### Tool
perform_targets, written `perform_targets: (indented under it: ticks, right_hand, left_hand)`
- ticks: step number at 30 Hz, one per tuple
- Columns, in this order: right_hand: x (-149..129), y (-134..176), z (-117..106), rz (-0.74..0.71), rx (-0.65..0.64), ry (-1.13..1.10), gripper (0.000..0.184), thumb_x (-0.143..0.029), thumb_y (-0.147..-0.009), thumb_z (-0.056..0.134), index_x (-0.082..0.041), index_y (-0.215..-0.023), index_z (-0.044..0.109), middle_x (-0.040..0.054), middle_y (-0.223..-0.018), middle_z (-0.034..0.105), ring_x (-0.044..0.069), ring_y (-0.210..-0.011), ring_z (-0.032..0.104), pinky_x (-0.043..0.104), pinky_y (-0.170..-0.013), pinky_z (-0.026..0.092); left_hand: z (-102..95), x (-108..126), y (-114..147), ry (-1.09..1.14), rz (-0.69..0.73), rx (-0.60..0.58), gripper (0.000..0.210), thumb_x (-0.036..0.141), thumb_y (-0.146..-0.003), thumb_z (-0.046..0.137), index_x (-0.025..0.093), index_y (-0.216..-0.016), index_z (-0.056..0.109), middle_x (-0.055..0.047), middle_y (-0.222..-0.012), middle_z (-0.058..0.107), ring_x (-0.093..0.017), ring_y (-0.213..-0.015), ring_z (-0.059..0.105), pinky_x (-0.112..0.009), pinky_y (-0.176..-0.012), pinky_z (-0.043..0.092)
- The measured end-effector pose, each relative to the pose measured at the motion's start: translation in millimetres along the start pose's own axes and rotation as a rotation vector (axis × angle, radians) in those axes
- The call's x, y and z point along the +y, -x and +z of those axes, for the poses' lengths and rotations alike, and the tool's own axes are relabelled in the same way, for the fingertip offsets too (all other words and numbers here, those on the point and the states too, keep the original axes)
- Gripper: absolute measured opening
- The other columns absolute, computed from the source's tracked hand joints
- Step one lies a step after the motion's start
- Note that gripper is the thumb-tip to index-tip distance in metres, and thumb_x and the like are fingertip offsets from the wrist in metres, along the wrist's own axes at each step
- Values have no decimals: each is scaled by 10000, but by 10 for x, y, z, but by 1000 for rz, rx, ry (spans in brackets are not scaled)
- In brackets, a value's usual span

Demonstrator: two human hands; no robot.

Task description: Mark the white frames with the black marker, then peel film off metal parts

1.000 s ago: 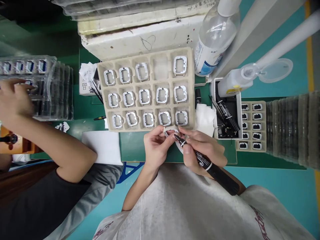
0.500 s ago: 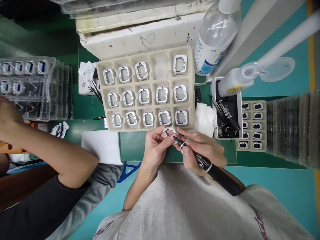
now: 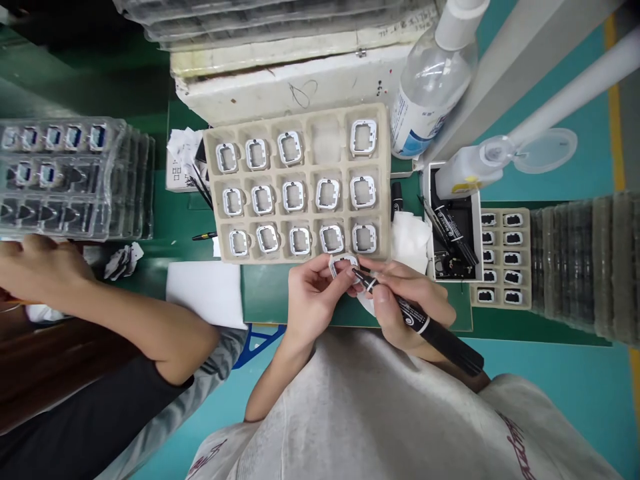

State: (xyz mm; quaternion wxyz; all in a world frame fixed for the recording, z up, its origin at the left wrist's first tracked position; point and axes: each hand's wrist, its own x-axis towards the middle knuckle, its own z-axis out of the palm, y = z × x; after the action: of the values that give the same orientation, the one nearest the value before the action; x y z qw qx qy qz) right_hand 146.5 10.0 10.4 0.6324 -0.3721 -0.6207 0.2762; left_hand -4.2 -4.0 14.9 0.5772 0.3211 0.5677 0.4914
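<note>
Between thumb and fingers, my left hand pinches a small silver square frame with rounded corners, just off the tray's near edge. My right hand is closed around a black marker pen, its tip pointing up and left at the frame. Whether the tip touches the frame is hard to make out. A bit of white cloth or paper shows under the right hand. Beyond both hands lies a beige compartment tray with similar frames in its cells; one back-row cell holds none.
A clear bottle and a white dispenser bottle stand at right, by a box of markers. Stacked trays are farther right. At left, a co-worker's arm reaches near clear plastic trays. White cloth lies between us.
The view has shifted slightly. My hands keep hold of the frame and marker in nearly the same pose. The co-worker's hand at left has come nearer, away from the clear trays.
</note>
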Motion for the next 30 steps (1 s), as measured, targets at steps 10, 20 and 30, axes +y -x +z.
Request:
perform_targets:
  ticks: [10, 20, 30]
  right_hand:
    - [120, 88, -95, -148, 96, 28, 385, -87, -960, 705, -215, -1318, 764, 1, -733, 740, 257, -666, 792, 470, -644, 779]
    - [72, 91, -102, -80, 87, 11, 283, -68, -963, 697, -205, -1205, 752, -7, -763, 737, 255, -768, 828, 457, -715, 766]
    - [40, 69, -119, -37, 68, -2, 263, -68, -953, 688, -211, -1168, 734, 8, -759, 764, 293, -828, 861, 419, -655, 733]
  left_hand:
    - [-228, 744, -798, -583, 522, 98, 169, 318, -862, 927, 256, -778, 794, -19, -785, 654, -179, -684, 529, -332, -601, 424]
    - [-24, 797, -1872, -856, 609, 195, 347, 244, -769, 913, 248, -993, 648, -39, -836, 643, -265, -862, 646, -462, -823, 534]
    - [199, 823, -1949, -942, 719, -69, 268, 282, -781, 934, 244, -908, 701, -81, -947, 640, -331, -1006, 626, -512, -975, 512]
